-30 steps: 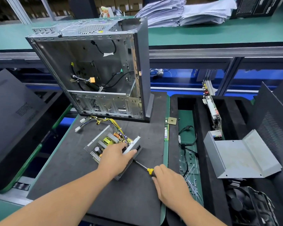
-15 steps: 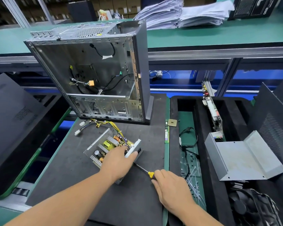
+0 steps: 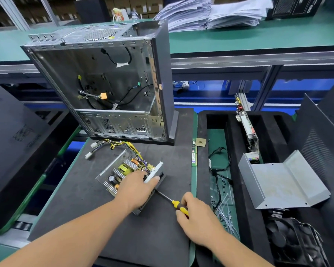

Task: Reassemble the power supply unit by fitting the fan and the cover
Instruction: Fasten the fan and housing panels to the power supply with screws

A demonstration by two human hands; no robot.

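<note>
Left hand (image 3: pixel 136 186) clamps open power supply (image 3: pixel 131 178); right hand (image 3: pixel 196 214) pinches screwdriver (image 3: pixel 172 202), tip at side wall. Likely screw work; fan (image 3: pixel 289 241), cover (image 3: pixel 283 180) need fetching next.

Screwdriver (image 3: pixel 178 206) at lower centre: yellow handle with black band. Power supply unit (image 3: pixel 123 170) left of centre: silver heatsinks, yellow transformer, copper-orange coil; its wire bundle (image 3: pixel 121 146) yellow and black. Cover (image 3: pixel 283 182) at right: plain grey. Mat (image 3: pixel 81 205) under unit: dark grey.
</note>
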